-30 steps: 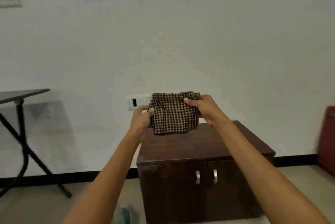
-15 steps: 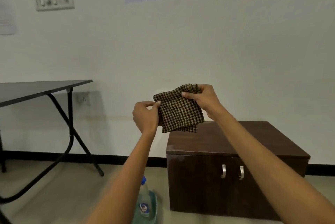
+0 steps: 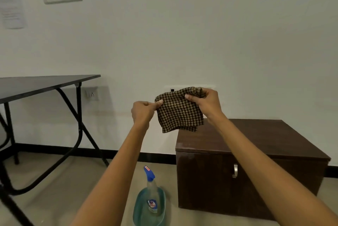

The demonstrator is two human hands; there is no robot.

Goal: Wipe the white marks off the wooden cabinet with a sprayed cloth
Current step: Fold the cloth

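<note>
Preparation is the step in hand: left hand (image 3: 142, 111) and right hand (image 3: 207, 102) each pinch a top corner of the checked cloth (image 3: 180, 110), held up above the wooden cabinet (image 3: 256, 134). Next, I judge, one hand must let go and reach to 6 o'clock for the spray bottle (image 3: 151, 194) on the floor, since whitish marks at the cabinet's front-left edge remain unwiped.

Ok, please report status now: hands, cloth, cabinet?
Both hands pinching checked cloth, held above cabinet. Spray bottle on floor, untouched. Nothing blocking.

Single head view, standing height, facing wall (image 3: 182, 42).
</note>
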